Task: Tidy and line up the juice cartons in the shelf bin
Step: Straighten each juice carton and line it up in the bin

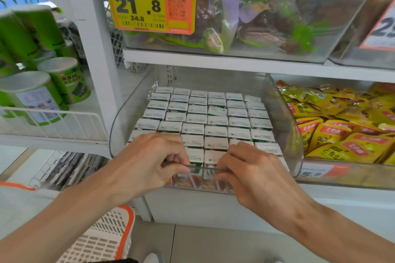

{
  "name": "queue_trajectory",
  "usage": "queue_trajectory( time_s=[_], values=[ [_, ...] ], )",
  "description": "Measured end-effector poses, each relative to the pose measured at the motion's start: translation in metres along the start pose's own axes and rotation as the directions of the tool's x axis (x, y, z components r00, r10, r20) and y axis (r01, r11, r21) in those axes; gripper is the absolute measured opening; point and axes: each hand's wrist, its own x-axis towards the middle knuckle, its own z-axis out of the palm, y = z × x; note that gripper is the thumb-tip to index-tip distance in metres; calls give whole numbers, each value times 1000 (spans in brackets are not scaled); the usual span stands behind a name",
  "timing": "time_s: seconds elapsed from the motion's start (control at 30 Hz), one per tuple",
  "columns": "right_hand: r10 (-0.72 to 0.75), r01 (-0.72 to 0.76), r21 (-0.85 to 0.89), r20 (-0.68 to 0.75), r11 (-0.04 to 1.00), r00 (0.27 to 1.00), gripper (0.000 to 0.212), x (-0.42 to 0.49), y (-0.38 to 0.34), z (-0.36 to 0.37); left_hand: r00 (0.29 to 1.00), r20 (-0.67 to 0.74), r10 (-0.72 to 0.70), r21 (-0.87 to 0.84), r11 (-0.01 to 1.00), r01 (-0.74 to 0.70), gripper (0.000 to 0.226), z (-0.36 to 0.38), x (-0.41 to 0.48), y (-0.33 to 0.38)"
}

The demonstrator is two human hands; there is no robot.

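A clear plastic shelf bin (284, 117) on the middle shelf is packed with several straight rows of small white-topped juice cartons (215, 119). Both hands are at the bin's front rim (203, 168). My left hand (149, 160) curls its fingers over the rim from inside, with the thumb on the outer face. My right hand (254, 168) grips the same rim just to the right, fingers hooked over the edge. The front-row cartons are partly hidden behind both hands.
A bin of yellow snack packets (346, 130) sits right of the carton bin. Above is a clear bin of bagged snacks (267, 17) with a yellow price tag (147, 0). Green canisters (42, 83) stand on the left wire shelf. A white and orange basket (106, 239) lies below.
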Motion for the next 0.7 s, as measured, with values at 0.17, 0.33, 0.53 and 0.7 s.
queue_trajectory(
  time_s=[0.17,0.33,0.53,0.7],
  values=[
    [-21,21,-1,27,1000,999,17,-12,-6,-1,998,70,7,-42,999,-5,7,4,-5,0],
    [-30,30,6,35,1000,999,17,-17,-8,-6,995,100,7,-79,997,0,8,6,-7,1],
    [-32,22,53,191,998,981,27,-3,-2,-21,980,179,-90,-196,973,125,13,3,-2,0],
    [142,-183,328,145,927,979,20,31,3,-14,982,94,-167,-295,937,188,20,-12,3,-5]
  ],
)
